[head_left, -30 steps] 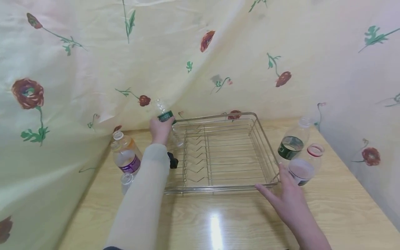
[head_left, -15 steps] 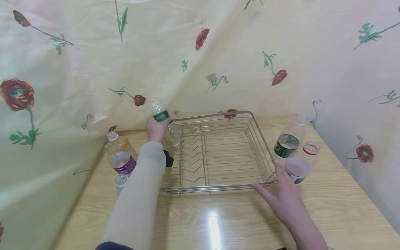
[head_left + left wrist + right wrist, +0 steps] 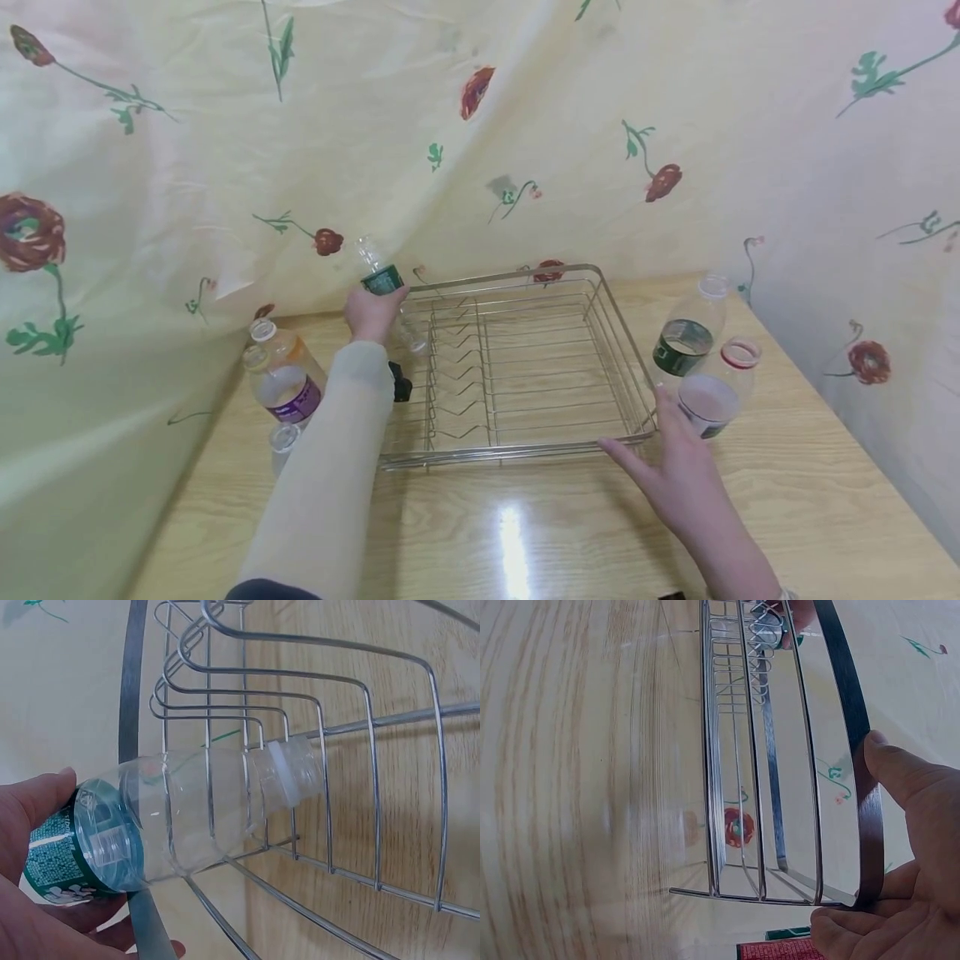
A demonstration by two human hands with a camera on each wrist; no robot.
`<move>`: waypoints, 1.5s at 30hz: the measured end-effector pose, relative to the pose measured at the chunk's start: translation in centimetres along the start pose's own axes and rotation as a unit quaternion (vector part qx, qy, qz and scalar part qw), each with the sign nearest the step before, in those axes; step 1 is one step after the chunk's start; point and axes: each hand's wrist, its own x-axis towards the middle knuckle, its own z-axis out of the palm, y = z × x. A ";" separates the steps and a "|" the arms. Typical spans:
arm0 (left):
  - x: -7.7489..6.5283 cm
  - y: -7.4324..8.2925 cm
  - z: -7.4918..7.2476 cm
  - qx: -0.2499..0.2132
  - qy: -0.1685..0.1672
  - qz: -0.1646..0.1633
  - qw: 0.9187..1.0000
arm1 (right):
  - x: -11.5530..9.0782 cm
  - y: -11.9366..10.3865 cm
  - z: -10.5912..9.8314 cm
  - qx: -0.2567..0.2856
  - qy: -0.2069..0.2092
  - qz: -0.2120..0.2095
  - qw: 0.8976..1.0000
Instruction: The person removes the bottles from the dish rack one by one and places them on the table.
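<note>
A silver wire dish rack (image 3: 517,452) stands on the wooden table. At its back left corner my left hand (image 3: 372,312) grips a clear plastic bottle (image 3: 195,810) around its green label. The bottle is tilted with its neck pointing down among the wires, as the left wrist view shows; its base end points up and away. My right hand (image 3: 686,467) holds the rack's front right corner. In the right wrist view, the thumb lies against the flat metal rim (image 3: 864,776) and the other fingers bend around the corner below.
Left of the rack stand uncapped bottles, one with a purple label (image 3: 295,402), and a small clear one (image 3: 283,446). A black object (image 3: 400,383) sits by the rack's left side. At right are a green-labelled bottle (image 3: 682,343) and a red-rimmed one (image 3: 712,400). Floral cloth (image 3: 465,192) hangs behind.
The head view has turned slightly, so the whole scene sits further left. Both hands keep their holds, and the bottle stays nearly still against the rack.
</note>
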 end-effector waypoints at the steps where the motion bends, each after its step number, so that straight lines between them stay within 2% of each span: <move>1: 0.0 0.0 -0.1 -0.001 0.000 0.001 1.000 | 0.0 -0.1 0.0 0.000 0.000 -0.001 1.000; 11: -0.9 0.6 -1.0 0.000 0.023 0.021 1.000 | 0.3 -0.1 0.1 -0.001 -0.005 -0.005 1.000; 16: -2.1 1.7 -1.7 -0.040 0.017 0.032 0.999 | 0.4 0.0 0.1 -0.005 -0.007 -0.007 1.000; 19: -2.9 2.5 -2.2 -0.057 0.015 0.048 0.997 | 0.4 -0.1 0.1 -0.003 -0.003 -0.010 1.000; 31: -6.0 6.0 -3.1 -0.071 0.014 0.123 0.990 | 0.3 -0.1 0.0 0.000 -0.003 -0.004 1.000; 39: -8.1 6.7 -4.0 -0.079 0.012 0.159 0.984 | 0.1 -0.2 -0.2 -0.005 -0.016 0.011 1.000; 45: -9.1 6.9 -4.6 -0.081 0.009 0.174 0.981 | 0.1 -0.3 -0.2 -0.004 -0.020 0.018 1.000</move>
